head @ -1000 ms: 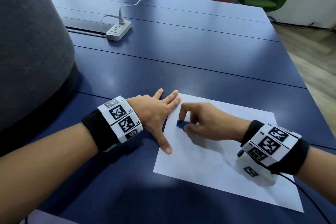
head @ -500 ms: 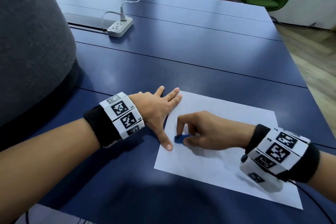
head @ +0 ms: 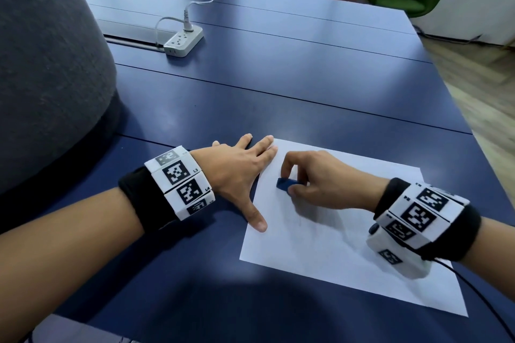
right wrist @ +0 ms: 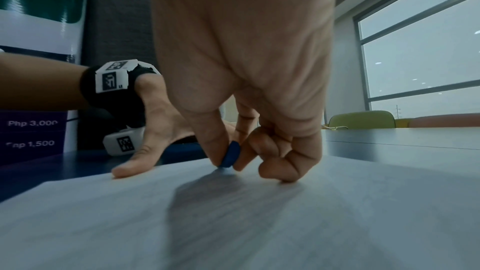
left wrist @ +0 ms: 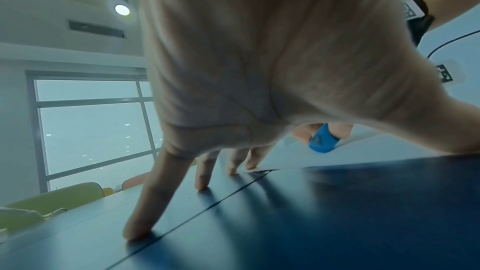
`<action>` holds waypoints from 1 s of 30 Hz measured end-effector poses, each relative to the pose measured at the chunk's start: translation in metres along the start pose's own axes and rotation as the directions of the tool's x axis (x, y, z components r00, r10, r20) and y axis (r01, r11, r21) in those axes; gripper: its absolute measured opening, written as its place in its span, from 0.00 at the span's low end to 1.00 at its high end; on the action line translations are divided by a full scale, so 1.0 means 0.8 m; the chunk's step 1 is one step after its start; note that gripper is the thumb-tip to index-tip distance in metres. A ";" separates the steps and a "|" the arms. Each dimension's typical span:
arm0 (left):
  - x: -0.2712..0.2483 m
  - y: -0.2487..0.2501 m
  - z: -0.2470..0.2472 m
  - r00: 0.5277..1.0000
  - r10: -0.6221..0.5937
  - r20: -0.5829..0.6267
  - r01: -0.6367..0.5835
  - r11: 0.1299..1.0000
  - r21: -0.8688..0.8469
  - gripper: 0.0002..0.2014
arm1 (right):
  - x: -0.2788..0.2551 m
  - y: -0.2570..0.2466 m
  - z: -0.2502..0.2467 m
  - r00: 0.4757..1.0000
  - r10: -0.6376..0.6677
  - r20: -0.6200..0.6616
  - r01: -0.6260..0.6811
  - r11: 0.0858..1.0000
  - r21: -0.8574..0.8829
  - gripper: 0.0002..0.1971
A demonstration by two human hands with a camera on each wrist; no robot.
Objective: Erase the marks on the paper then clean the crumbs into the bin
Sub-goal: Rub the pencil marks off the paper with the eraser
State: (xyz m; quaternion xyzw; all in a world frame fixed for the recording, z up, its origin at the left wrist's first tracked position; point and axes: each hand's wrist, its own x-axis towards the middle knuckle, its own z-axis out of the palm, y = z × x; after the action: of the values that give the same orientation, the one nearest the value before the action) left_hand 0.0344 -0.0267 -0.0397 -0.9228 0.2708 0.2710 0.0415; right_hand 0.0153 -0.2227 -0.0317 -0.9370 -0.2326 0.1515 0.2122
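Item: white rectangular sheet of paper (head: 348,253), flat on dark blue table (head: 278,86), faint grey marks near its middle. Left hand (head: 237,175): fingers spread straight, thumb and forefinger tip pressing the sheet's left edge. Right hand (head: 320,178): thumb and fingers pinching small blue eraser (head: 287,184), its lower end touching the paper's upper left part. White power strip (head: 182,42) far back.

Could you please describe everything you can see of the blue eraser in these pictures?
The eraser is a small, dark blue block with rounded edges and a matte, rubbery look. The right hand pinches it between thumb and fingers, and its lower end rests on the white paper, near the sheet's left edge. The left hand lies apart from it, spread flat with its thumb on the paper's edge.
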 end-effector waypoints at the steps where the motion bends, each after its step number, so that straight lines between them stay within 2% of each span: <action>1: -0.002 0.000 0.002 1.000 0.006 -0.003 -0.006 1.000 0.006 0.75 | -0.003 0.000 0.002 1.000 -0.008 0.005 0.008 1.000 0.013 0.07; 7: -0.026 0.014 0.020 0.999 0.032 -0.018 -0.031 0.997 0.065 0.75 | -0.019 -0.005 0.009 0.996 -0.032 0.081 0.031 0.999 0.011 0.05; 13: -0.033 0.018 0.025 0.998 0.035 -0.052 -0.031 0.997 0.070 0.75 | -0.009 -0.009 0.005 0.998 -0.055 -0.010 0.055 0.998 -0.039 0.09; 18: -0.032 0.021 0.024 0.999 0.025 -0.035 -0.021 0.995 0.094 0.76 | -0.034 -0.028 0.021 0.966 -0.182 0.181 0.199 0.977 -0.081 0.05; 22: -0.031 0.021 0.024 0.999 0.034 -0.036 -0.030 0.995 0.095 0.77 | -0.018 -0.018 0.008 0.989 -0.121 0.089 0.132 0.984 -0.124 0.11; 23: -0.030 0.020 0.024 0.999 0.035 -0.041 -0.031 0.995 0.097 0.77 | -0.020 -0.018 0.009 0.987 -0.132 0.096 0.142 0.983 -0.115 0.11; 27: -0.030 0.021 0.025 0.999 0.022 -0.029 -0.019 0.995 0.095 0.77 | -0.045 -0.033 0.019 0.933 -0.182 0.309 0.198 0.980 -0.021 0.07; 28: -0.029 0.021 0.025 0.999 0.022 -0.026 -0.020 0.996 0.092 0.77 | -0.042 -0.032 0.016 0.936 -0.171 0.309 0.184 0.983 -0.014 0.07; 30: -0.028 0.020 0.025 0.999 0.023 -0.028 -0.021 0.996 0.085 0.77 | -0.030 -0.023 0.010 0.965 -0.134 0.226 0.143 0.990 -0.022 0.08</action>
State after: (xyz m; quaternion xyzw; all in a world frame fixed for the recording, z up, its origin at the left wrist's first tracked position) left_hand 0.0003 -0.0254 -0.0440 -0.9210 0.2927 0.2464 0.0739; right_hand -0.0148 -0.2174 -0.0256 -0.8992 -0.3227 0.2364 0.1771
